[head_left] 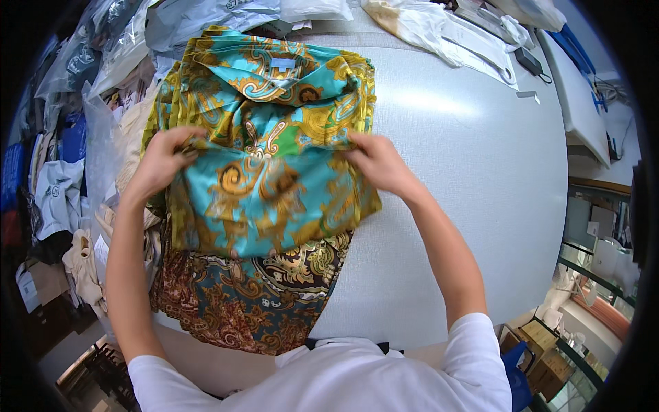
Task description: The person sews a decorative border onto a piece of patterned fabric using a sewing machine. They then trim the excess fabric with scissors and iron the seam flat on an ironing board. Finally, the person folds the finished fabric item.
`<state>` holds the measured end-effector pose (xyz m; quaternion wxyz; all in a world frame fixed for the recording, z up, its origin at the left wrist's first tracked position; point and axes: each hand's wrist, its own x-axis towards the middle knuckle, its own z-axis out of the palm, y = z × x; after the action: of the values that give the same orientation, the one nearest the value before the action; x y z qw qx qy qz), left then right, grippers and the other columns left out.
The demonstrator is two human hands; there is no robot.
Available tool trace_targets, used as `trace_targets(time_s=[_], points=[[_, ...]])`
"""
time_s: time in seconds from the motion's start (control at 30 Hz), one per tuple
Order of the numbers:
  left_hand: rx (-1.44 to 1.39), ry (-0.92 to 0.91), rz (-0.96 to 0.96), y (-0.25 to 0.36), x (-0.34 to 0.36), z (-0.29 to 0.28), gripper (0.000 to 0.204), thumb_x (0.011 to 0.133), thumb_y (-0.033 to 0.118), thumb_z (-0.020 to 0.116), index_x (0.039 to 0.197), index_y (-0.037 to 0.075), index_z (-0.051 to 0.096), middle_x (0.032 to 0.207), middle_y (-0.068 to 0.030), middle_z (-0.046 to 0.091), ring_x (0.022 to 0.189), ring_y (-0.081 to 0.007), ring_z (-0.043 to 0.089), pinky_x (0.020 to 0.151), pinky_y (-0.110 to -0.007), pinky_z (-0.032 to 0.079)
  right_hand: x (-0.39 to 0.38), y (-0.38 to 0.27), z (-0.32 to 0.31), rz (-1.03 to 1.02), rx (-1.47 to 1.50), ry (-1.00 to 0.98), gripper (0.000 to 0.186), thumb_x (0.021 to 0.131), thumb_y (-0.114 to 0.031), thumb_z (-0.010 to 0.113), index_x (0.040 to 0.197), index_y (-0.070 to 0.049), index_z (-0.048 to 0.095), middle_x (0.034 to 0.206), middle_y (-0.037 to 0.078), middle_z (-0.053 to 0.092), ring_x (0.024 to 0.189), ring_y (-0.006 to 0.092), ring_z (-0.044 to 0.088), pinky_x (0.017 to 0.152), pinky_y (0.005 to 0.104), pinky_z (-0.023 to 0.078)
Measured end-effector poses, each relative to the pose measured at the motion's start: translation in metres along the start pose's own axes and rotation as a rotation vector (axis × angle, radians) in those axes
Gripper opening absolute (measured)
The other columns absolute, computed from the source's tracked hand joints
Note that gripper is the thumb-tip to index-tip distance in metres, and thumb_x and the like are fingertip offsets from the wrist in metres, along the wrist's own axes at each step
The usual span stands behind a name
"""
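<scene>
Head view looks straight down on my two hands, both working one turquoise and gold patterned shirt [274, 137] that lies on the pale grey table [467, 172]. My left hand [165, 161] is closed on the shirt's left edge, fingers curled into the cloth and bunching it. My right hand [377, 161] pinches a fold of the same shirt near its right side, thumb and fingers shut on the fabric. The shirt's collar points away from me, with one small pale label showing inside it, and its lower half is folded up toward my hands.

Under the shirt I count one second garment [254, 295], dark brown and teal with a gold scroll print, spread flat and sticking out toward me past the turquoise hem; its near edge hangs at the table's rim. The turquoise shirt covers most of it, so I cannot tell its shape.

To my left a heap of clothes and clear plastic bags [75, 137] crowds the table's edge, touching the shirt's left side; I cannot count them. At the far side lie more pale bags [446, 27]. One small dark device with a cord [530, 63] sits far right. The table's right half lies bare beside my right forearm.
</scene>
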<state>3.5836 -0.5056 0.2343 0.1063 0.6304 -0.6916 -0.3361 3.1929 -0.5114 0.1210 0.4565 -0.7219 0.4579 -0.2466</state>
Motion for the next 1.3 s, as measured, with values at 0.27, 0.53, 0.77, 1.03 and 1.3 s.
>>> trace_targets(time_s=[0.27, 0.53, 0.77, 1.03, 1.3], points=[[0.184, 0.709, 0.119, -0.057, 0.158, 0.000, 0.042, 0.085, 0.003, 0.067, 0.126, -0.002, 0.065, 0.129, -0.0207, 0.066, 0.109, -0.0273, 0.068, 0.094, -0.033, 0.049, 0.091, 0.027, -0.004, -0.051, -0.059, 0.679, 0.028, 0.092, -0.003, 0.059, 0.119, 0.002, 0.065, 0.108, 0.023, 0.070, 0.097, 0.0368, 0.070, 0.085, 0.0413, 0.054], [-0.020, 0.770, 0.115, -0.085, 0.127, -0.010, 0.018, 0.096, 0.009, 0.065, 0.112, 0.000, 0.069, 0.088, -0.0062, 0.072, 0.081, -0.0087, 0.053, 0.078, -0.028, 0.046, 0.012, -0.039, 0.050, -0.405, 0.053, 0.298, 0.025, 0.081, 0.003, 0.064, 0.105, -0.003, 0.065, 0.090, 0.016, 0.067, 0.083, 0.0355, 0.067, 0.073, 0.0420, 0.054], [-0.159, 0.645, 0.072, -0.083, 0.173, -0.035, 0.019, 0.095, 0.011, 0.067, 0.109, -0.002, 0.071, 0.087, 0.0002, 0.070, 0.078, -0.0075, 0.055, 0.074, -0.026, 0.046, 0.119, 0.025, -0.022, -0.050, -0.006, 0.672, 0.016, 0.088, -0.013, 0.064, 0.096, -0.001, 0.069, 0.095, 0.023, 0.068, 0.087, 0.0415, 0.065, 0.077, 0.0496, 0.051], [0.352, 0.788, -0.031, -0.074, 0.194, -0.026, 0.024, 0.089, 0.013, 0.065, 0.108, 0.000, 0.071, 0.098, -0.0184, 0.071, 0.084, -0.0284, 0.064, 0.082, -0.040, 0.050, 0.144, 0.062, -0.010, 0.183, -0.210, 0.653, 0.024, 0.088, -0.022, 0.071, 0.102, -0.002, 0.070, 0.100, 0.021, 0.068, 0.096, 0.0394, 0.066, 0.088, 0.0455, 0.051], [0.507, 0.344, 0.911, 0.080, 0.185, 0.121, 0.040, 0.084, 0.005, 0.071, 0.122, 0.002, 0.061, 0.133, -0.0179, 0.060, 0.127, -0.0362, 0.054, 0.110, -0.049, 0.040, 0.138, 0.064, -0.014, 0.203, -0.102, 0.770, 0.041, 0.082, -0.027, 0.080, 0.108, 0.001, 0.063, 0.095, 0.019, 0.072, 0.090, 0.0378, 0.069, 0.082, 0.0433, 0.054]])
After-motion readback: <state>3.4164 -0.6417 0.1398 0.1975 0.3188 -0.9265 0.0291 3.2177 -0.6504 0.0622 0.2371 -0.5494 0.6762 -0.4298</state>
